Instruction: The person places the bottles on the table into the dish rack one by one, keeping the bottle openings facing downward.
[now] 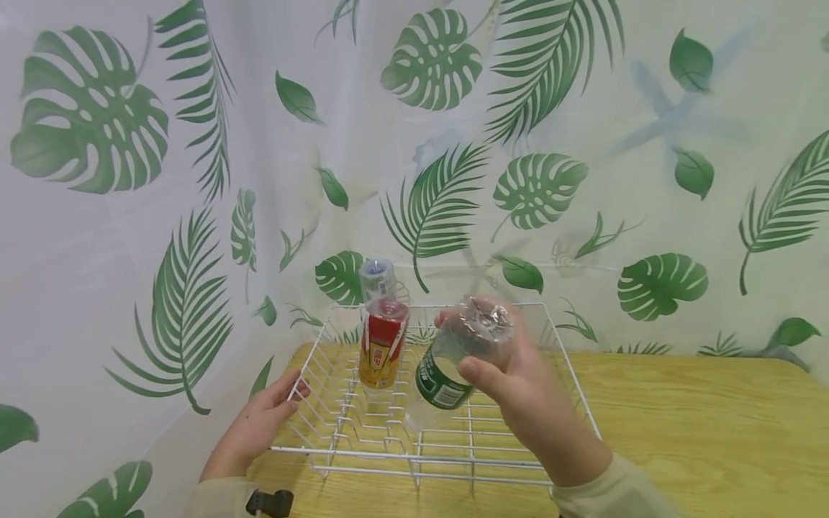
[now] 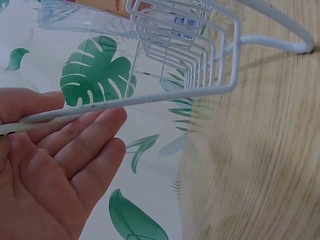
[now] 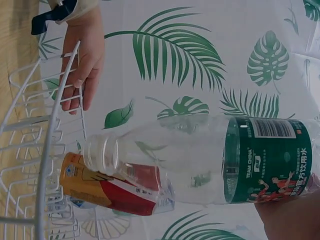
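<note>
My right hand [image 1: 524, 385] grips a clear plastic bottle [image 1: 447, 370] with a green label near its base. The bottle is tilted with its uncapped neck [image 3: 102, 152] pointing down, above the white wire dish rack [image 1: 417, 455]. On the rack's left side, my left hand [image 1: 262, 424] holds the rim wire between thumb and fingers, the fingers [image 2: 95, 145] fairly straight below it. A bottle with a red and yellow label [image 1: 382, 349] stands base up in the rack. Behind it, another clear bottle [image 1: 378, 279] is partly hidden.
The rack stands on a wooden table [image 1: 699, 424], which extends to the right. A white curtain with green leaf prints [image 1: 453, 237] hangs behind and along the left side, close to the left hand. A black strap [image 1: 268, 502] is on the left wrist.
</note>
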The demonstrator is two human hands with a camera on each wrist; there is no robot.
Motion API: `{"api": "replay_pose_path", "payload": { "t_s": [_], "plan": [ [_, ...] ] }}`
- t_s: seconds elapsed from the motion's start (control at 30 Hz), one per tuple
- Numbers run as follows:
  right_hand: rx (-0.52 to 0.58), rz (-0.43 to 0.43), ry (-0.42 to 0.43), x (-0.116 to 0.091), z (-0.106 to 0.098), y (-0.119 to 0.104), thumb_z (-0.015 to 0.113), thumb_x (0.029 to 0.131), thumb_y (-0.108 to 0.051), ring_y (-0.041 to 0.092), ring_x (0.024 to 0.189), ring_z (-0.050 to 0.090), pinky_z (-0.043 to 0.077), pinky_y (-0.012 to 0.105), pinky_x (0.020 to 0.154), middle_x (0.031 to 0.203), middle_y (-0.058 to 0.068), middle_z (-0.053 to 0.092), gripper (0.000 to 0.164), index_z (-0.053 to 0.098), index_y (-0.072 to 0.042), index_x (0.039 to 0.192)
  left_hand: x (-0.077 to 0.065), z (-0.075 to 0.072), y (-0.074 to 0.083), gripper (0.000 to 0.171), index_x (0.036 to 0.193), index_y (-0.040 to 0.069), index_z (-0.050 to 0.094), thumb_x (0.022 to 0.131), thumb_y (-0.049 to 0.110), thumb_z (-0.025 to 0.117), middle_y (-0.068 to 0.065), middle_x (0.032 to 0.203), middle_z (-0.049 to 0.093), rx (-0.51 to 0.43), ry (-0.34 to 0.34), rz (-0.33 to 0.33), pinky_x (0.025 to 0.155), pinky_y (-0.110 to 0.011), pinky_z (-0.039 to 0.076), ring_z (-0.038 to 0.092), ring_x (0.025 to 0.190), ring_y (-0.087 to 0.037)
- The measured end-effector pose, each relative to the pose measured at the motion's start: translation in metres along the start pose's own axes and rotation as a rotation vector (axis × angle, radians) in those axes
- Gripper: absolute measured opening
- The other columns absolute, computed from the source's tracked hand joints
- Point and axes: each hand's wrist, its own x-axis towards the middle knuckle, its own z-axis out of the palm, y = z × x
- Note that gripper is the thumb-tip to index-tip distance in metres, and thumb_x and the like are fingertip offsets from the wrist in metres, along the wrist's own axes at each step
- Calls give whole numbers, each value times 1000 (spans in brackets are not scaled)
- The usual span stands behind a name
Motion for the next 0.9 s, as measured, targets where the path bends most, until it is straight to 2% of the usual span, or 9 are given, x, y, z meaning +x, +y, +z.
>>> {"api": "replay_pose_path", "payload": {
  "t_s": [0.13, 0.23, 0.37, 0.47, 0.6, 0.73, 0.9],
  "plan": [
    [39, 123, 17, 16, 15, 8, 69, 91, -11, 34, 128, 52, 49, 43, 102, 142, 18, 51, 70, 31, -13, 149, -1, 1, 0, 60, 159, -3, 20, 105, 3, 44, -23, 151, 44, 0, 4, -6, 116, -52, 30, 35, 144, -39],
    [39, 204, 24, 28, 26, 18, 70, 90, -14, 31, 130, 50, 47, 46, 104, 143, 14, 50, 73, 29, -19, 150, -1, 1, 1, 60, 159, -2, 20, 104, 3, 44, -24, 151, 44, 5, 11, -12, 115, -52, 32, 36, 143, -39],
    [30, 246, 30, 43, 38, 39, 70, 94, -23, 23, 135, 47, 44, 48, 107, 144, 7, 50, 70, 29, -23, 150, -1, 1, 2, 60, 159, -2, 20, 105, 3, 43, -25, 151, 44, 9, 11, -18, 115, -52, 33, 35, 144, -39],
    [21, 262, 55, 53, 46, 58, 70, 97, -25, 22, 137, 46, 40, 51, 110, 145, 8, 51, 67, 29, -21, 150, -1, 2, 2, 59, 160, -2, 20, 105, 3, 43, -25, 152, 43, 6, 9, -20, 115, -51, 33, 34, 145, -38],
    [-82, 343, 85, 59, 55, 82, 68, 99, -33, 25, 140, 42, 35, 53, 113, 146, 12, 49, 72, 24, -16, 153, 0, 2, 2, 59, 159, -2, 21, 104, 2, 43, -24, 151, 44, 6, 13, -24, 115, -50, 34, 36, 144, -38],
    [-185, 439, 80, 59, 61, 99, 69, 96, -45, 29, 143, 37, 34, 55, 114, 150, 15, 45, 85, 20, -13, 157, -1, 1, 1, 59, 159, -4, 21, 104, 1, 43, -23, 149, 46, 10, 9, -21, 116, -50, 32, 37, 143, -39],
    [-233, 477, 66, 58, 62, 108, 73, 90, -52, 30, 139, 43, 38, 55, 110, 147, 13, 48, 90, 24, -15, 157, 0, -1, 1, 59, 159, -4, 21, 104, 2, 44, -23, 149, 46, -2, 1, -9, 115, -50, 33, 38, 143, -39]
  ]
}}
